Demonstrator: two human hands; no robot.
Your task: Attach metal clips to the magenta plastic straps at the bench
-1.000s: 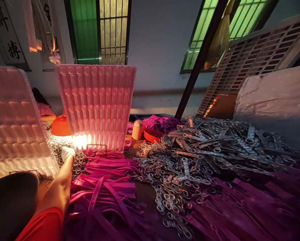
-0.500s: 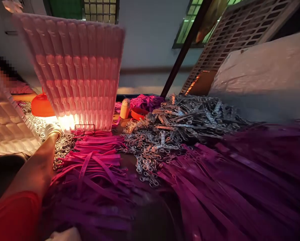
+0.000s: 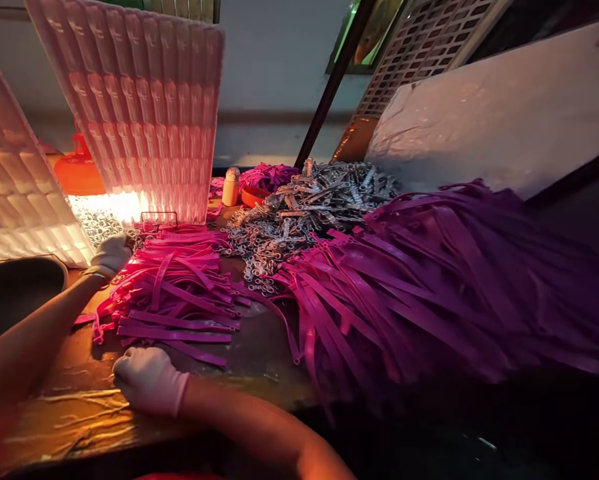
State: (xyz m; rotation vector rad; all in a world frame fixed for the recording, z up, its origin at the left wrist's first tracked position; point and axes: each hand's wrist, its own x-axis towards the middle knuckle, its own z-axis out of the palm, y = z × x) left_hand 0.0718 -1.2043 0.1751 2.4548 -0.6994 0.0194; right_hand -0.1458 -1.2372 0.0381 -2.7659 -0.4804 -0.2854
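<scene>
My left hand [image 3: 110, 257], in a pale glove, reaches to the left end of a pile of magenta flat straps [image 3: 179, 280], beside small ringed silver metal pieces [image 3: 97, 223]. Its fingers look bent together; whatever they hold is hidden. Near the front of the table my right hand [image 3: 152, 381], also gloved, is curled closed just below the lowest straps. Its fingertips are turned away, so I cannot make out anything in them. Pale thin strands [image 3: 92, 420] lie on the table close to this hand.
Silver metal pieces [image 3: 309, 193] are heaped at centre, beside a large strap pile [image 3: 404, 287] on the right. A ribbed translucent panel [image 3: 149, 113] stands before a red lamp [image 3: 77, 170]. A black basin [image 3: 22, 293] is at left; a small bottle [image 3: 231, 187] stands behind.
My view has tilted down and turned right. My left hand has come back from the lit metal pieces toward the straps. My right hand and forearm have come fully into view.
</scene>
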